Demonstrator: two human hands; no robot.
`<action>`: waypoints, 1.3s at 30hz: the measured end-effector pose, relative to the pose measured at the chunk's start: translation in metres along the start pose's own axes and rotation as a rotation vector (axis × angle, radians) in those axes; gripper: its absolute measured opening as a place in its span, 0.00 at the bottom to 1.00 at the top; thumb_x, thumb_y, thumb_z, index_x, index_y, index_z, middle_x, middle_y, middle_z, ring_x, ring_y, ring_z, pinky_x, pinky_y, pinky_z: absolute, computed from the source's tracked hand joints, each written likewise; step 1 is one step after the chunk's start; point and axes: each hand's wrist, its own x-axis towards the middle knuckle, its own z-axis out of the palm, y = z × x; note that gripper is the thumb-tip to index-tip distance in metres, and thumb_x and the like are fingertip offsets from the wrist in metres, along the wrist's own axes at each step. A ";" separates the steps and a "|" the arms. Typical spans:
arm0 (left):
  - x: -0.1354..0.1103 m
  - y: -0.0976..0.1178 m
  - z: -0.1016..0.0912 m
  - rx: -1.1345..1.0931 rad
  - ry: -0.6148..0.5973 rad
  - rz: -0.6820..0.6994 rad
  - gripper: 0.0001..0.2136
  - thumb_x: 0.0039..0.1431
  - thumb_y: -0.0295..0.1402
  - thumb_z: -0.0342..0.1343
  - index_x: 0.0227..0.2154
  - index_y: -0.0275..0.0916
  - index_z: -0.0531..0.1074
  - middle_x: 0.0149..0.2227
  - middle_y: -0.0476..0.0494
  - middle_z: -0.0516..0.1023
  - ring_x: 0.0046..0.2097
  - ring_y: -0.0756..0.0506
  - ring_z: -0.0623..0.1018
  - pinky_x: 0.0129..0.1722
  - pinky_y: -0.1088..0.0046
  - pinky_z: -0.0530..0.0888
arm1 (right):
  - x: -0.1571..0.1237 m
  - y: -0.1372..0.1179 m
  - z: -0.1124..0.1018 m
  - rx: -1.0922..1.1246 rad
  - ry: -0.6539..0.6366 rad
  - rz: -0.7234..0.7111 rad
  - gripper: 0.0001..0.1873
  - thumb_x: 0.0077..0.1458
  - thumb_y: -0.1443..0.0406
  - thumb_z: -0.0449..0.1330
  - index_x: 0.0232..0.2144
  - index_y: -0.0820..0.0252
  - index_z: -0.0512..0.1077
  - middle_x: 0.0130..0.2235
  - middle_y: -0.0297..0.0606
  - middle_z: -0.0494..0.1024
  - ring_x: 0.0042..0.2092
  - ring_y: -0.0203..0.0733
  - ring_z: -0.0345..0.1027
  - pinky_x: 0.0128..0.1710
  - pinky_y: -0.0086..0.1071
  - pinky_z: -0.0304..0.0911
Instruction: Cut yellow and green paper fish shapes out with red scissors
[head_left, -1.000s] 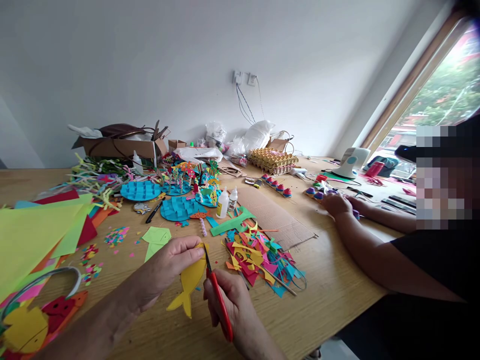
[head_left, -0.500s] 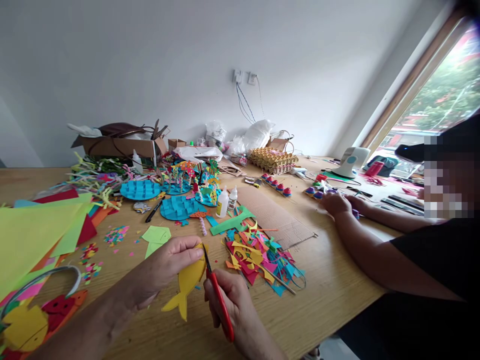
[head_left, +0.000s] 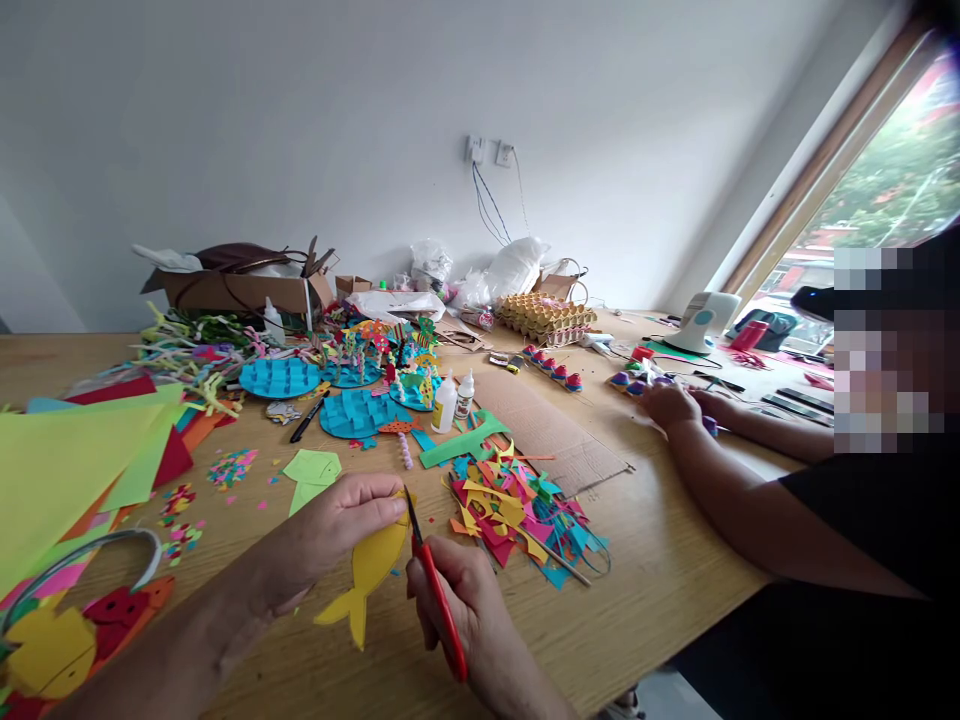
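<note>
While the left hand point(head_left: 356, 512) pinches the yellow paper fish point(head_left: 373, 560) by its upper end, the right hand point(head_left: 466, 595) is wrapped around the red-handled scissors point(head_left: 444, 612), whose blades point toward eleven o'clock and reach right beside the left thumb. The fish hangs over the near part of the desk point(head_left: 600, 620), its tail toward seven o'clock.

That closeness looks like the main hazard: should the blades slip or overshoot, their tips could nick the left fingertips, which also hide part of the paper's edge. Since only one end is held, the free body could swing or bend under the blades, and a cut might stray into the fish's shape. The narrow neck before the tail seems the weakest spot; a snag there could crease or tear it.

Toward two o'clock from the fish lies a heap of paper scraps point(head_left: 514, 512) with yellow bits among them, so a dropped piece could get lost there. At eleven o'clock, a pale green cutout point(head_left: 313, 470) sits so near the left hand that a sweep of the wrist could shift it; whether they touch, I cannot tell.
</note>
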 end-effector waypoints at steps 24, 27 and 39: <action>-0.003 0.000 -0.010 0.145 0.025 -0.101 0.10 0.47 0.40 0.57 0.27 0.37 0.75 0.24 0.49 0.75 0.28 0.46 0.74 0.29 0.73 0.70 | -0.003 0.005 -0.007 -0.086 -0.054 0.030 0.19 0.57 0.55 0.49 0.20 0.60 0.59 0.18 0.27 0.55 0.21 0.29 0.48 0.18 0.23 0.45; -0.004 -0.001 -0.013 0.184 0.019 -0.095 0.10 0.47 0.40 0.58 0.27 0.37 0.74 0.24 0.49 0.75 0.28 0.47 0.74 0.28 0.75 0.69 | -0.005 0.003 -0.011 -0.077 -0.093 0.025 0.20 0.56 0.54 0.50 0.19 0.60 0.57 0.19 0.27 0.53 0.21 0.29 0.46 0.18 0.24 0.44; -0.005 -0.002 -0.020 0.261 -0.016 -0.176 0.08 0.45 0.38 0.59 0.27 0.39 0.76 0.24 0.49 0.75 0.28 0.46 0.74 0.29 0.76 0.70 | -0.009 -0.011 -0.025 -0.212 -0.189 -0.004 0.18 0.56 0.62 0.50 0.17 0.59 0.54 0.18 0.26 0.52 0.21 0.29 0.43 0.19 0.26 0.39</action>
